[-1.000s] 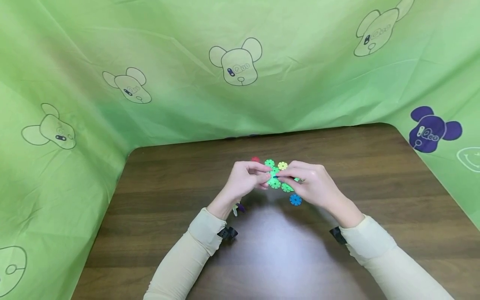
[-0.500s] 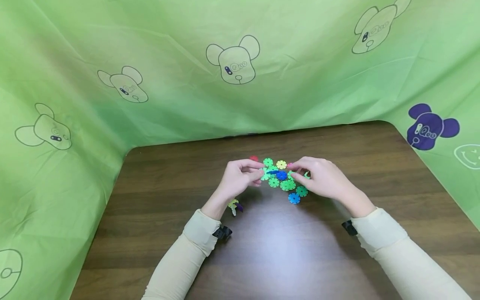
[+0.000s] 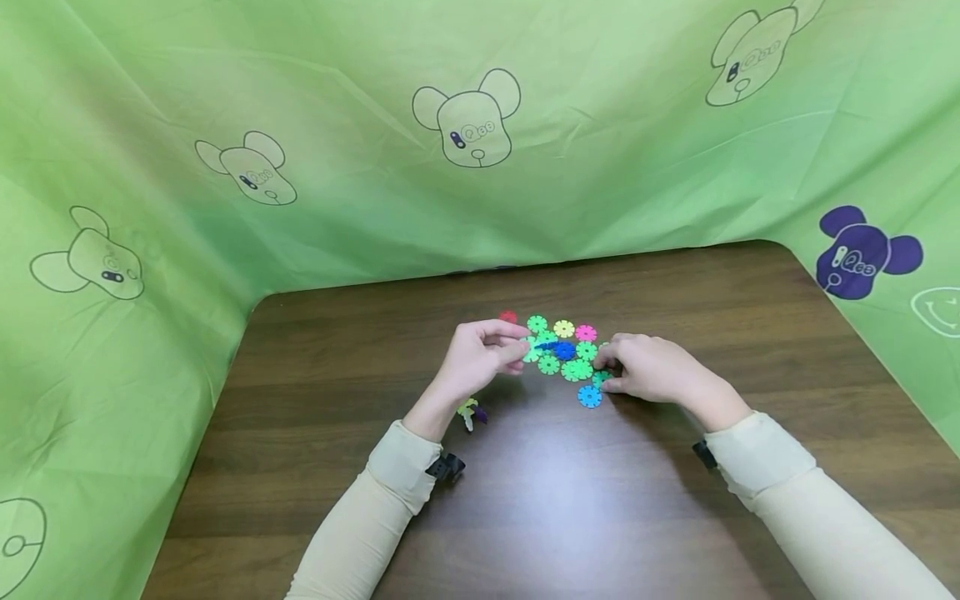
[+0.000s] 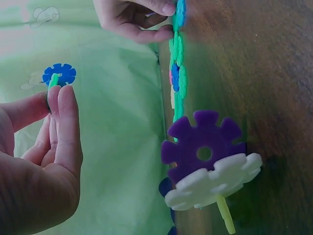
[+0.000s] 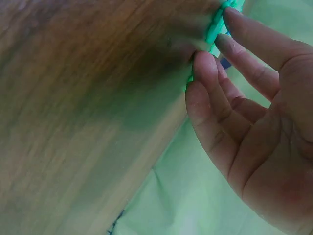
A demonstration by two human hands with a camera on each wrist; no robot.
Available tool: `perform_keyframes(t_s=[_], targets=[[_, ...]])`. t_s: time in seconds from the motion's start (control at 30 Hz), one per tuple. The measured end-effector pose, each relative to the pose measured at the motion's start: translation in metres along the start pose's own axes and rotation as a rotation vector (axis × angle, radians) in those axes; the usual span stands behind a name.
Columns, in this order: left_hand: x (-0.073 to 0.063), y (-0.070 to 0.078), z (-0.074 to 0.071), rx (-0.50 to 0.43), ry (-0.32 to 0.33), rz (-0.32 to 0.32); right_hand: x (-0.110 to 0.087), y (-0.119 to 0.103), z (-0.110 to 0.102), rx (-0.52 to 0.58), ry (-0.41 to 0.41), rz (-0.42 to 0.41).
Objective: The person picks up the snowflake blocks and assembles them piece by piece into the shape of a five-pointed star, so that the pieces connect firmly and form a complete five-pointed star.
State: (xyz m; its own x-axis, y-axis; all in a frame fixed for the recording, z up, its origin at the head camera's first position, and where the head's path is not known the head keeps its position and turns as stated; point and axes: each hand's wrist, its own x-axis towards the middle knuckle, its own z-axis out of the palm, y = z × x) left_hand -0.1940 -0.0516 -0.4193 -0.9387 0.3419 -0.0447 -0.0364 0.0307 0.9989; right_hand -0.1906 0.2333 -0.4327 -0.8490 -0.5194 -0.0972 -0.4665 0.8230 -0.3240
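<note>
My left hand (image 3: pixel 483 354) pinches a green notched disc (image 3: pixel 530 349) between thumb and fingers, raised above the table. A dark blue notched disc (image 4: pixel 67 74) is joined crosswise to it, seen nearly edge-on in the head view. At the right end of a cluster of flat discs, my right hand (image 3: pixel 652 367) reaches down with loosely bent fingers. Its fingertips (image 5: pixel 234 19) touch a green disc (image 3: pixel 602 379), partly covered by the hand. Another blue disc (image 3: pixel 564 351) lies among the green ones, and a lighter blue disc (image 3: pixel 589 397) sits at the near edge.
Red (image 3: pixel 508 318), yellow (image 3: pixel 564 329) and pink (image 3: pixel 587 333) discs lie along the cluster's far side. A joined piece of purple (image 4: pixel 203 139), white (image 4: pixel 215 181) and yellow discs stands near my left wrist. Green printed cloth (image 3: pixel 480 217) hangs behind the wooden table (image 3: pixel 360 500).
My right hand has let go of the joined blue and green discs and moved right and down to the cluster's right end. My left hand still holds them, shifted slightly left.
</note>
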Motion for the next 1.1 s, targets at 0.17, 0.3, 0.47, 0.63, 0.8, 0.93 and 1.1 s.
perform_keyframes(t_s=[0.17,0.3,0.47,0.63,0.8,0.93,1.1], targets=[[0.000,0.001,0.001,0.002,0.001,0.015,0.002,0.004,0.003,0.021,-0.036,0.012],[0.000,0.001,0.001,-0.007,0.000,0.015,0.002,0.007,0.003,0.093,-0.060,0.027],[0.000,0.001,0.001,-0.026,0.006,0.005,-0.001,0.006,0.001,0.221,-0.009,0.018],[0.000,0.002,0.003,-0.041,0.011,-0.007,-0.007,-0.002,-0.001,0.309,0.135,-0.001],[-0.001,0.003,0.005,-0.049,0.015,-0.001,-0.010,-0.017,0.001,0.369,0.302,-0.031],[-0.002,0.003,0.008,-0.046,0.007,0.025,-0.010,-0.030,0.004,0.401,0.442,-0.108],[-0.003,0.003,0.013,-0.048,-0.009,0.046,-0.009,-0.047,0.008,0.425,0.594,-0.206]])
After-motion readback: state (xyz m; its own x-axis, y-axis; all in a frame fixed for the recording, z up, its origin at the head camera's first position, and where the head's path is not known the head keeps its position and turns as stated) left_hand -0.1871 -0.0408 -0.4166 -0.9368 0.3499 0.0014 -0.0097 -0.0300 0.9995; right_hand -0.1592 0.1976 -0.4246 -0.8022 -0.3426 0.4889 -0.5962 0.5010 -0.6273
